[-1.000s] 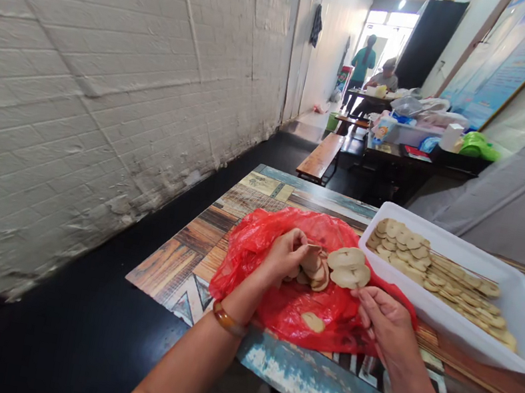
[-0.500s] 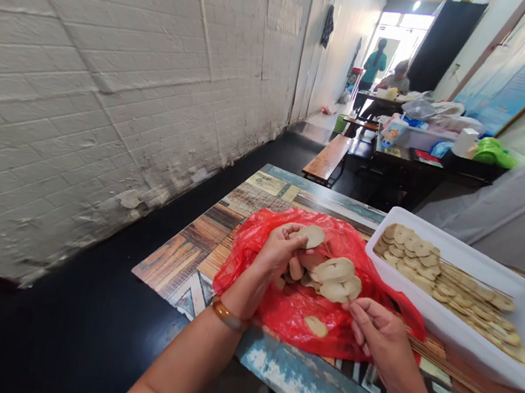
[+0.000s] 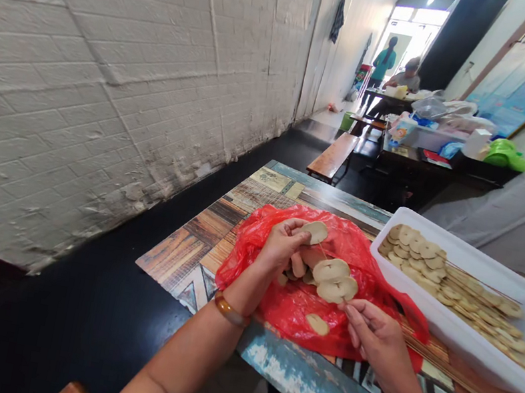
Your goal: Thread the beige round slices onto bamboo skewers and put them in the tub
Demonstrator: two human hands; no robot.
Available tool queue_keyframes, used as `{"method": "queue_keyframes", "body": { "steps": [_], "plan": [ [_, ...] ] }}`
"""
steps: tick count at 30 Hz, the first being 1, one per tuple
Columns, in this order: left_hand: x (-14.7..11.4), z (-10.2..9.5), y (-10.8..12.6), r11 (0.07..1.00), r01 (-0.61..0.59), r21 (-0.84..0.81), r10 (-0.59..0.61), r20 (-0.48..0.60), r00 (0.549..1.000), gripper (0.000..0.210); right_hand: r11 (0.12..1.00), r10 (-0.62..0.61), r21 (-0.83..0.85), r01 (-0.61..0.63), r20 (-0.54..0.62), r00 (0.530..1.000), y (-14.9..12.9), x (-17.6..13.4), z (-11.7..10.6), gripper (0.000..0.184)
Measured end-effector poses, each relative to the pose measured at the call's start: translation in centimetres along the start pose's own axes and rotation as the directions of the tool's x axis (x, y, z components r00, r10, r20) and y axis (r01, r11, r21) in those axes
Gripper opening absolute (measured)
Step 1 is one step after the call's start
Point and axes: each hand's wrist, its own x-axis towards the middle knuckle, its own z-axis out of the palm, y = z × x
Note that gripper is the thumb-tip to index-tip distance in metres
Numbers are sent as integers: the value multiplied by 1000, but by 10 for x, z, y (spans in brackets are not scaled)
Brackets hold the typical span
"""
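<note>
My left hand (image 3: 283, 244) pinches a pale, round, flat food slice (image 3: 316, 232) by its edge, above an open red plastic bag (image 3: 262, 223). With my right hand (image 3: 374, 328) I grip the near end of a thin skewer, mostly hidden behind the pale slices threaded on it (image 3: 336, 288). The skewer's tip points up toward the slice in my left hand; whether they touch I cannot tell. More slices lie in the bag under my left hand, partly hidden. One loose slice (image 3: 317, 324) rests on the bag's near side.
A white plastic tub (image 3: 463, 350) on the right holds rows of skewered slices (image 3: 415, 250). Bare sticks (image 3: 442, 358) lie on the patterned table (image 3: 194, 239) beside it. Beyond stand a wooden bench (image 3: 333, 155) and a cluttered table, with two people farther back.
The view has shifted slightly, so the background sits further right. My hands keep nearly the same hold, with the threaded slices a little closer to upright beneath the held slice.
</note>
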Motion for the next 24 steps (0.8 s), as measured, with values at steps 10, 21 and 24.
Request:
{"method": "queue_keyframes", "body": {
  "steps": [10,21,24],
  "plan": [
    [1,-1,0,995,-41,91,42,-8,999,20,1000,-3,-29,3,-13,1000,-2,0,1,39],
    [-2,3,0,960,-146,239,140,43,989,13,997,-5,-81,6,18,1000,-7,-1,-1,32],
    [-5,5,2,947,-163,277,151,65,986,14,997,-9,-71,11,20,1000,-7,-1,-1,30]
  ]
}}
